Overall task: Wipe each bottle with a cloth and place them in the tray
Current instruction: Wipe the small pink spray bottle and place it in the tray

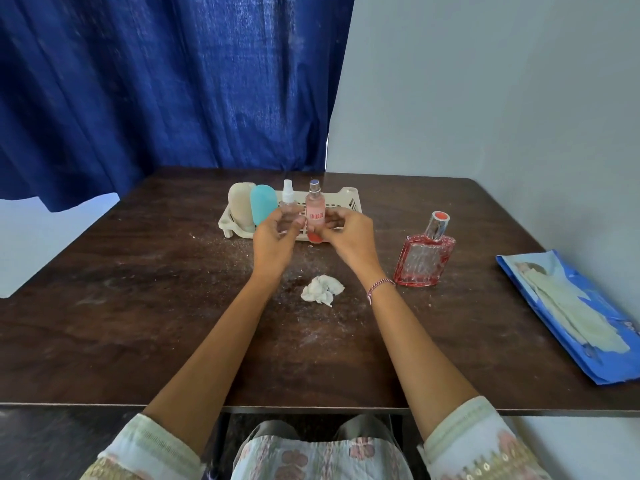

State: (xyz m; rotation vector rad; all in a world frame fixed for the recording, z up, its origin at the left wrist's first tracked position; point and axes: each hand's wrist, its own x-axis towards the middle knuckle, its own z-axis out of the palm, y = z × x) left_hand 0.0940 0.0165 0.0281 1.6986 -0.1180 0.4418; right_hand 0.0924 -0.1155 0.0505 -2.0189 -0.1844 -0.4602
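Dark brown wooden table (138,306), dusted with white specks, against pale grey wall (502,81); deep blue curtain (173,81) hangs behind. Left hand (275,237) and right hand (349,233), fingers curled, together grip slim pink spray bottle (315,211) upright over cream slotted plastic tray (348,197). Tray holds beige, turquoise, clear bottles. Crumpled white cloth (322,288) lies loose near table centre. Square red glass bottle (424,258) stands right. Blue wipes packet (571,317) far right.
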